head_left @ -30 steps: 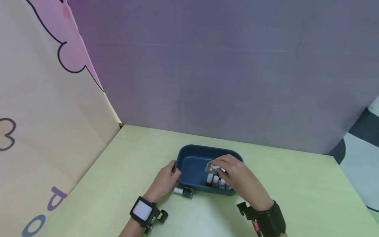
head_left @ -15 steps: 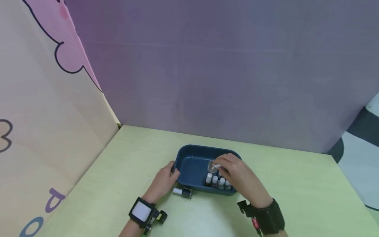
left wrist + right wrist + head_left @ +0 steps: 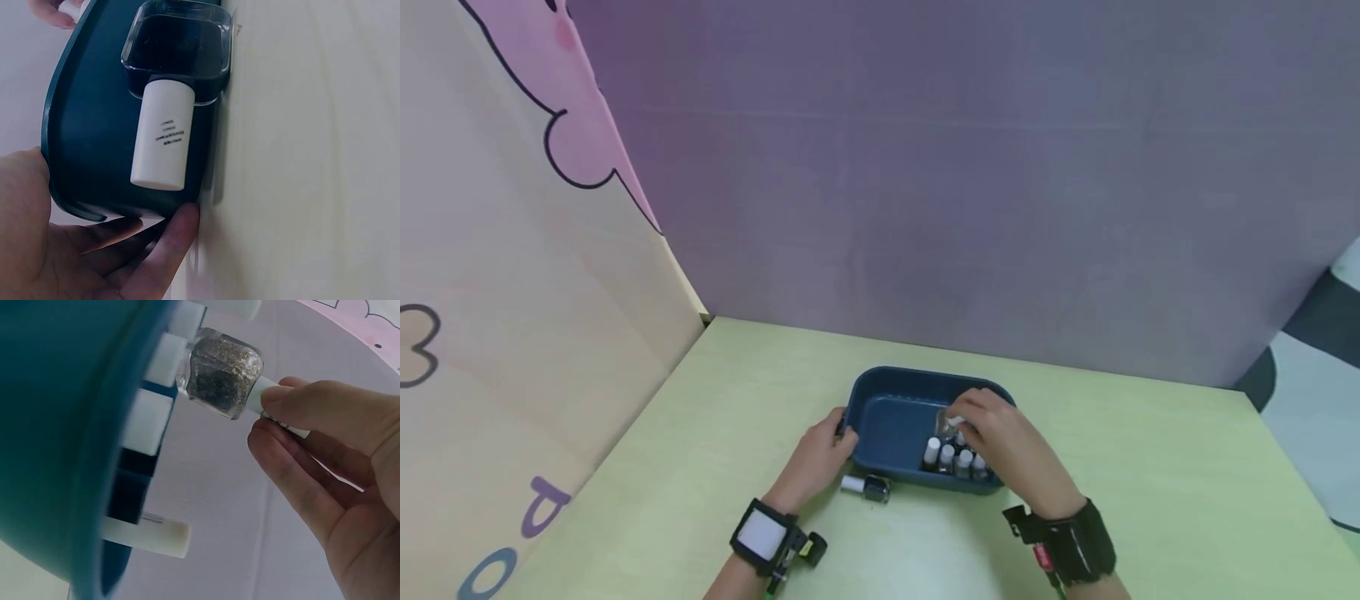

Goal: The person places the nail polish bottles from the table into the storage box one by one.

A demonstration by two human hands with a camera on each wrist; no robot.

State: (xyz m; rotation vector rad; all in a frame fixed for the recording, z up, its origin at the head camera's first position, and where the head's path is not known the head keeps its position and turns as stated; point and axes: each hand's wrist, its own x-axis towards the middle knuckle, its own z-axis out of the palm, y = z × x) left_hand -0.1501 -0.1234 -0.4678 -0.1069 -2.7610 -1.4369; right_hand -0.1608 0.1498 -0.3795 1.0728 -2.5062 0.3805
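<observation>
A dark blue tray (image 3: 882, 427) stands on the table. My left hand (image 3: 816, 457) grips its left end, thumb over the rim and fingers around the outside. With thumb and fingers my right hand (image 3: 1003, 437) pinches the white cap of a glitter nail polish bottle (image 3: 225, 372), whose clear glass body is over the tray's right half. Several white-capped nail polish bottles (image 3: 947, 457) stand along the tray's near right side; my right hand partly covers some. A dark nail polish bottle (image 3: 178, 53) with a white cap lies on its side on the table, just in front of the tray.
The pale green table (image 3: 760, 392) runs back to a purple-grey panel (image 3: 925, 208). On the left stands a panel (image 3: 550, 292) with printed drawings and letters. A black and white object (image 3: 1311, 375) is beyond the table's right edge.
My right hand has shifted slightly right with the glitter nail polish bottle, closer to the standing bottles. My left hand keeps its grip on the tray.
</observation>
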